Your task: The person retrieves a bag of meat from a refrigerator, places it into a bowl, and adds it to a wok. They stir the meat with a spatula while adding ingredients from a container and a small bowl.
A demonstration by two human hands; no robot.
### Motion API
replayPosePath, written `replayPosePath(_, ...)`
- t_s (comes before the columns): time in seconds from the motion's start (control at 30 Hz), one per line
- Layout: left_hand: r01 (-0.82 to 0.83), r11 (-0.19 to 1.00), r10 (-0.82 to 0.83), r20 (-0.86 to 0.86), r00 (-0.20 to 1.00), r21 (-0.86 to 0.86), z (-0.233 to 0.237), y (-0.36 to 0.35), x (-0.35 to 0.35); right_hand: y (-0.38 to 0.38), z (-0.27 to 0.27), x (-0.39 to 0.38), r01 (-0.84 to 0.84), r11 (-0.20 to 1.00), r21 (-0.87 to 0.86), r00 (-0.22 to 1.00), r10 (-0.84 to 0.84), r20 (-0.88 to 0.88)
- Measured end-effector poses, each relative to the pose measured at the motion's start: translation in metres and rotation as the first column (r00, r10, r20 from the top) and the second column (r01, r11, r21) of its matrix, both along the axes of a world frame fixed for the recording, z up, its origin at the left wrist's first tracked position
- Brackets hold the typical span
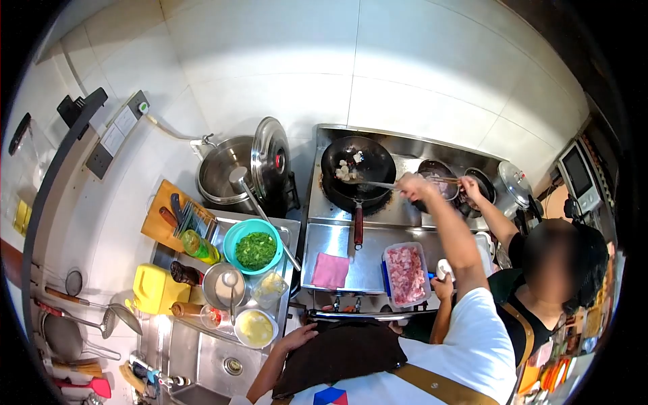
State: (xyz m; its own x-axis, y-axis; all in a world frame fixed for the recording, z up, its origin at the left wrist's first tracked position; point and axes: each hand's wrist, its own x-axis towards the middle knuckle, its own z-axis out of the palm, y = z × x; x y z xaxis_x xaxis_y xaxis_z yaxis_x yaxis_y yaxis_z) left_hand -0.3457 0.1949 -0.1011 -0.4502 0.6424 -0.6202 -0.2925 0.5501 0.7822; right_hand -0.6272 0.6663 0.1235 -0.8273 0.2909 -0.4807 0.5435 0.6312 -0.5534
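Observation:
My right hand (pixel 413 187) is closed round the handle of a metal spatula (pixel 371 183), whose blade lies in the black wok (pixel 361 158) beside pale pieces of food (pixel 343 170). The wok's wooden-ended handle (pixel 358 226) points toward me, untouched. My left hand (pixel 299 337) rests low near the counter's front edge, left of my dark apron (pixel 344 347); whether it grips anything is unclear. In front of me are a pink cloth (pixel 330 271) and a tub of raw meat (pixel 406 273).
A co-worker (pixel 526 297) stands close at right, one hand (pixel 470 189) at a smaller pan (pixel 478 185). A large pot (pixel 229 169) with a propped lid (pixel 271 158), a bowl of greens (pixel 254 246), seasoning bowls (pixel 224 286) and a sink (pixel 226 344) are at left.

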Motion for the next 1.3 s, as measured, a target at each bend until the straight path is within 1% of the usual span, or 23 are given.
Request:
replayPosePath(0.07,-0.015,1.000,0.016,-0.080,0.997,0.007,0.002,0.003,-0.002,-0.004,-0.064,-0.019,0.184,0.968,-0.169,0.982,-0.187,-0.002)
replayPosePath(0.1,-0.019,1.000,0.019,-0.082,0.996,0.007,0.001,0.003,-0.002,-0.008,-0.070,-0.018,0.181,0.969,-0.170,0.983,-0.184,-0.004)
replayPosePath(0.13,-0.003,1.000,0.003,-0.058,0.998,-0.004,0.001,0.002,-0.001,-0.017,-0.070,-0.013,0.152,0.988,0.015,0.971,-0.146,-0.187)
replayPosePath(0.17,0.014,1.000,-0.014,-0.035,0.999,-0.014,0.001,0.000,-0.002,-0.025,-0.068,-0.012,0.153,0.968,0.200,0.932,-0.074,-0.355)
replayPosePath(0.2,0.014,1.000,-0.014,-0.037,0.999,-0.018,0.001,-0.002,-0.002,-0.026,-0.062,-0.011,0.153,0.969,0.196,0.931,-0.075,-0.358)
replayPosePath(0.27,0.010,0.998,-0.013,-0.053,0.999,-0.056,0.008,-0.001,0.001,-0.039,-0.010,0.006,-0.013,0.855,0.519,0.944,0.182,-0.276)
replayPosePath(0.3,0.009,0.998,-0.012,-0.049,0.999,-0.056,0.001,-0.002,0.003,-0.029,-0.008,0.000,-0.048,0.818,0.574,0.939,0.233,-0.254)
replayPosePath(0.33,-0.003,1.000,0.001,-0.078,0.997,-0.026,-0.012,-0.006,0.007,-0.024,0.010,0.000,-0.114,0.806,0.581,0.942,0.273,-0.193)
replayPosePath(0.37,-0.014,1.000,0.014,-0.108,0.994,0.004,-0.020,-0.009,0.010,-0.021,0.027,0.000,-0.126,0.800,0.586,0.951,0.265,-0.158)
replayPosePath(0.53,-0.054,0.998,0.053,-0.030,0.998,-0.016,-0.007,-0.006,0.008,0.008,0.053,-0.023,-0.149,0.778,0.610,0.971,0.232,-0.059)
replayPosePath(0.6,-0.079,0.996,0.078,-0.016,0.997,-0.033,-0.006,-0.005,0.008,0.017,0.043,-0.034,-0.135,0.783,0.607,0.977,0.209,-0.051)
replayPosePath(0.67,-0.039,0.997,0.033,-0.086,0.996,-0.071,-0.011,-0.004,0.009,0.021,0.021,-0.049,-0.147,0.785,0.602,0.969,0.237,-0.073)
replayPosePath(0.73,-0.028,0.997,0.020,-0.109,0.994,-0.068,-0.013,-0.004,0.009,0.011,0.006,-0.056,-0.171,0.810,0.561,0.949,0.288,-0.126)
replayPosePath(0.77,-0.020,0.998,0.012,-0.134,0.991,-0.061,-0.015,-0.004,0.008,0.007,-0.006,-0.060,-0.095,0.822,0.562,0.944,0.253,-0.210)
replayPosePath(0.83,-0.016,0.999,0.009,-0.170,0.985,-0.039,-0.025,-0.004,0.005,-0.002,-0.020,-0.062,-0.184,0.809,0.558,0.888,0.380,-0.259)
replayPosePath(0.87,-0.015,1.000,0.012,-0.207,0.978,-0.011,-0.027,-0.003,0.005,-0.012,-0.020,-0.053,-0.222,0.795,0.565,0.845,0.445,-0.295)
replayPosePath(0.93,-0.014,1.000,0.015,-0.165,0.986,0.006,-0.026,-0.001,0.001,-0.029,-0.003,-0.027,-0.366,0.671,0.645,0.816,0.564,-0.123)
replayPosePath(0.97,-0.024,0.999,0.026,-0.123,0.992,0.021,-0.024,0.001,-0.001,-0.037,0.005,-0.015,-0.422,0.565,0.709,0.803,0.596,0.003)
replayPosePath(1.0,-0.018,1.000,0.020,-0.122,0.992,0.023,-0.025,0.002,-0.002,-0.035,0.008,-0.005,-0.419,0.566,0.710,0.807,0.591,0.005)
replayPosePath(1.07,-0.012,1.000,0.009,-0.162,0.987,-0.018,-0.026,0.002,-0.006,-0.036,0.020,0.015,-0.457,0.501,0.735,0.824,0.550,0.138)
replayPosePath(1.13,-0.018,1.000,0.015,-0.132,0.991,-0.019,-0.023,0.003,-0.008,-0.035,0.042,0.041,-0.442,0.477,0.760,0.836,0.527,0.155)
replayPosePath(1.23,-0.019,0.999,0.014,-0.114,0.993,-0.042,-0.019,0.008,-0.015,-0.021,0.054,0.069,-0.356,0.361,0.862,0.834,0.539,0.119)
replayPosePath(1.3,-0.008,0.997,-0.001,-0.118,0.993,-0.071,-0.015,0.010,-0.015,-0.024,0.064,0.088,-0.350,0.399,0.848,0.842,0.530,0.099)
